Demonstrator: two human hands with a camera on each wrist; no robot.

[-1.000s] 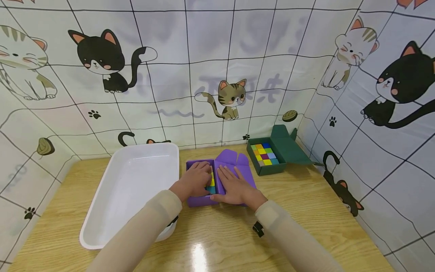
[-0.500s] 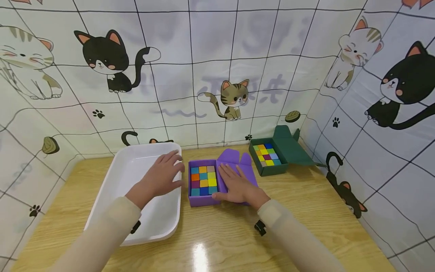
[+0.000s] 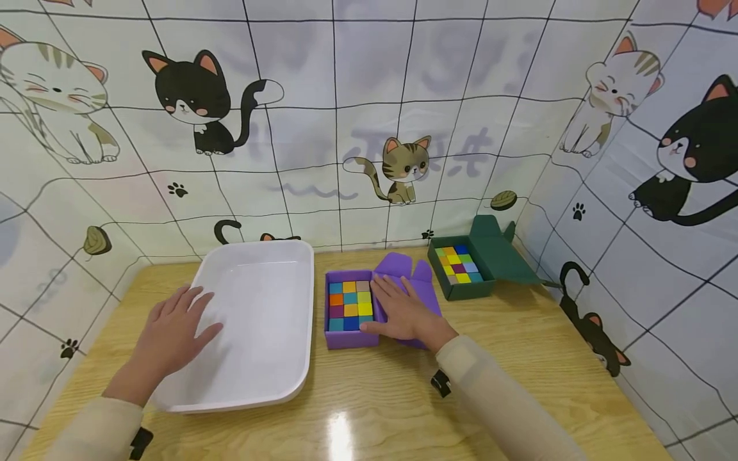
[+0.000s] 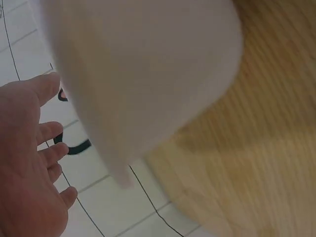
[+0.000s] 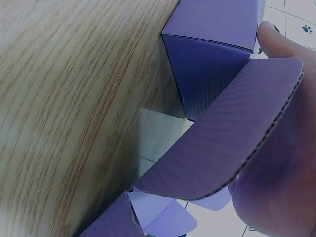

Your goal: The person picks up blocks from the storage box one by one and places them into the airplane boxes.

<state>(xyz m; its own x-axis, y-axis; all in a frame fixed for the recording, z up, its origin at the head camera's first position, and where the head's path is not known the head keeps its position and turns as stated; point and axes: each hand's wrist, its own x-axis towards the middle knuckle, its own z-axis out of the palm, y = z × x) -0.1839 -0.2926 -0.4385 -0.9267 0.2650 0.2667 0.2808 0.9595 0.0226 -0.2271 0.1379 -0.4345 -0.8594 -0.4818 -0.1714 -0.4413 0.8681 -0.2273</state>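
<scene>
A purple cardboard box (image 3: 353, 339) stands open on the table, filled with coloured cubes (image 3: 350, 299) in rows. My right hand (image 3: 403, 314) lies with straight fingers on its folded-back lid (image 3: 426, 294), thumb near the box's edge. In the right wrist view a purple side flap (image 5: 222, 133) stands up beside that hand. My left hand (image 3: 173, 330) is spread over the left side of a white plastic tray (image 3: 262, 320) and holds nothing. The left wrist view has the left hand (image 4: 29, 158) next to the tray's pale wall (image 4: 148, 74).
A green box (image 3: 469, 291) with its lid folded back to the right holds more coloured cubes (image 3: 458, 264) at the back right. Cat-printed fabric (image 3: 300, 141) covers the walls behind and beside the wooden table (image 3: 392, 403).
My left hand has left the cubes in the purple box and moved left over the white tray, its fingers spreading. The right hand stays on the lid.
</scene>
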